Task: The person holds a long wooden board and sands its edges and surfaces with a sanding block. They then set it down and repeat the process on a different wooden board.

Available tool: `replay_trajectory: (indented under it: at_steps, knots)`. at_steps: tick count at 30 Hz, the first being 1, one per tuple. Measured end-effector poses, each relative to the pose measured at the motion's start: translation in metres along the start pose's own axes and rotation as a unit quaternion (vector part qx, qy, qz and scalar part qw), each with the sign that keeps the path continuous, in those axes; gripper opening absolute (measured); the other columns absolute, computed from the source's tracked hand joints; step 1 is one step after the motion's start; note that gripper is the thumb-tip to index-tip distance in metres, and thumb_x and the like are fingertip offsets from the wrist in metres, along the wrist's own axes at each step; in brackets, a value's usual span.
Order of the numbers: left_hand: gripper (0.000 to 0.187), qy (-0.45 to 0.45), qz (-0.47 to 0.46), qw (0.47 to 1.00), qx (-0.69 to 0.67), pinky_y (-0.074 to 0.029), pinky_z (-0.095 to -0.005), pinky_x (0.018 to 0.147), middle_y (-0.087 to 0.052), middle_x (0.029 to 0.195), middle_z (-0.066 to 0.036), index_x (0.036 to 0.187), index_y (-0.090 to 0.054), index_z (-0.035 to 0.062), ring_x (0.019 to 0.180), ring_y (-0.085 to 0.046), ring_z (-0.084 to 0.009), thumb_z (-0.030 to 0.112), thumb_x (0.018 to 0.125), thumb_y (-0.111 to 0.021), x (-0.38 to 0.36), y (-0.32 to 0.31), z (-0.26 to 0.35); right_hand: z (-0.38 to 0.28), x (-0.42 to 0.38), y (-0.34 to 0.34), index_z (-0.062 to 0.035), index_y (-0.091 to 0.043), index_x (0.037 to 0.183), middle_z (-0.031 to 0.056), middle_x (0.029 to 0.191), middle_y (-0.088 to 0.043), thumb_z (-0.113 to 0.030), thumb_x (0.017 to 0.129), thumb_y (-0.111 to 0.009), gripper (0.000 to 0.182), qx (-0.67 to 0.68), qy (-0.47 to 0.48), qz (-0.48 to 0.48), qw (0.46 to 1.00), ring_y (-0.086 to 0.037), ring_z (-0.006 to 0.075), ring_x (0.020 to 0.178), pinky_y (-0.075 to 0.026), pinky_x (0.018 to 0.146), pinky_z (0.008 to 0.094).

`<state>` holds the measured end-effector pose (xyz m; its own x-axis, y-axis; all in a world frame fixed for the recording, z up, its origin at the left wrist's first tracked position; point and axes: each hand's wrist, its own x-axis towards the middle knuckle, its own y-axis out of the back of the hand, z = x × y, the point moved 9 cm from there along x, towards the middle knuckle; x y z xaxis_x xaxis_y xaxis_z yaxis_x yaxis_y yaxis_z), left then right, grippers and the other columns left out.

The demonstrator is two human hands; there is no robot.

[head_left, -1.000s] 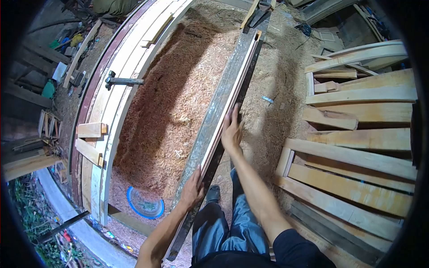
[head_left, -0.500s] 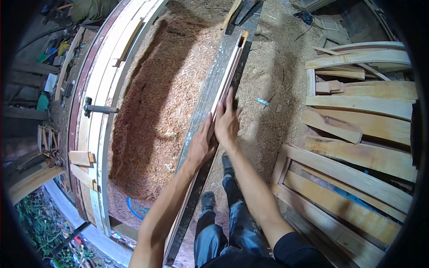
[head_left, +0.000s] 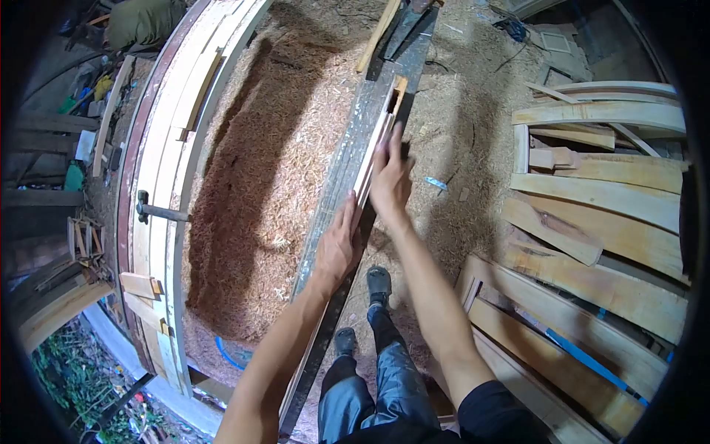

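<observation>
A long, narrow wooden rail point(head_left: 367, 172) with a slot near its far end lies lengthwise on a dark, paint-spotted bench plank point(head_left: 346, 159). My left hand point(head_left: 336, 248) grips its left side, fingers laid forward along the wood. Farther up, my right hand point(head_left: 390, 177) is on the right edge, thumb over the top and index finger stretched toward the slotted end. Its other fingers hang off the side, slightly blurred. The undersides of both hands are hidden.
Beyond the rail's end sits a dark metal tool point(head_left: 405, 33) beside a wood strip point(head_left: 379, 35). A hammer point(head_left: 163, 212) rests on long boards at left. Wood shavings point(head_left: 259, 192) cover the ground. Boards and frames point(head_left: 592, 244) are stacked at right; my feet point(head_left: 378, 283) stand beside the bench.
My right hand has slid forward along the rail toward its slotted end, opening a wider gap to my left hand. The left hand stays on the rail; the whole view has shifted slightly.
</observation>
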<state>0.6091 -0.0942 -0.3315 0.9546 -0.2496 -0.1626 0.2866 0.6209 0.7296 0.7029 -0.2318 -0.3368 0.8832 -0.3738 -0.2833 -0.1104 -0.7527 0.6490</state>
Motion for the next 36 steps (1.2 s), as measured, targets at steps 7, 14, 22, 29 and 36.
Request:
replay_trajectory:
  at_steps: [7,14,22,29,36]
  knots:
    - [0.077,0.033,-0.022,0.999,0.009,-0.055,-0.0493,0.083,-0.044,0.142,-0.025,0.153,-0.020,0.0090,0.100,-0.062,-0.0468,0.003,0.084,-0.053,0.001,-0.001,-0.001,-0.017,0.025,0.014,-0.0319,-0.014,0.156,0.0485,0.139,-0.025,-0.035,0.105,-0.037,0.056,-0.002,0.007,-0.049,0.999,-0.063,0.0194,0.057,-0.046,0.035,0.0204]
    - [0.072,0.000,0.038,0.998,0.045,-0.058,-0.0433,0.079,-0.043,0.145,-0.013,0.150,-0.028,0.0131,0.099,-0.065,-0.0380,0.006,0.083,-0.057,-0.003,0.003,0.000,-0.054,0.040,-0.004,-0.0283,-0.017,0.155,0.0292,0.125,-0.037,-0.042,0.104,-0.034,0.056,-0.208,0.094,-0.034,0.973,-0.057,0.0230,0.071,-0.054,0.058,0.0368]
    - [0.055,0.081,0.023,0.992,0.094,-0.053,-0.0430,0.084,-0.052,0.133,-0.017,0.147,-0.028,0.0042,0.102,-0.064,-0.0335,0.018,0.097,-0.046,-0.024,0.000,-0.008,-0.046,0.004,-0.021,-0.0212,-0.038,0.144,0.0326,0.136,-0.031,-0.037,0.103,-0.039,0.044,-0.296,0.369,-0.005,0.881,-0.042,0.0485,0.117,-0.041,0.094,0.0615]
    - [0.057,0.098,0.156,0.980,0.080,-0.052,-0.0410,0.085,-0.060,0.124,-0.019,0.132,-0.047,-0.0017,0.104,-0.063,-0.0320,0.037,0.092,-0.059,-0.230,0.010,-0.047,-0.005,-0.219,-0.056,-0.0150,-0.042,0.133,0.0320,0.115,-0.040,-0.019,0.101,-0.045,0.032,-0.221,0.456,-0.100,0.856,-0.044,0.0378,0.107,-0.043,0.089,0.0532]
    - [0.047,0.198,0.213,0.956,0.047,-0.049,-0.0433,0.091,-0.062,0.121,-0.019,0.126,-0.057,0.0034,0.107,-0.061,-0.0367,0.012,0.082,-0.071,-0.489,0.027,-0.096,0.028,-0.396,-0.107,-0.0151,-0.047,0.141,0.0228,0.111,-0.056,-0.030,0.097,-0.053,0.047,-0.222,0.500,-0.273,0.791,-0.050,0.0338,0.104,-0.039,0.090,0.0467]
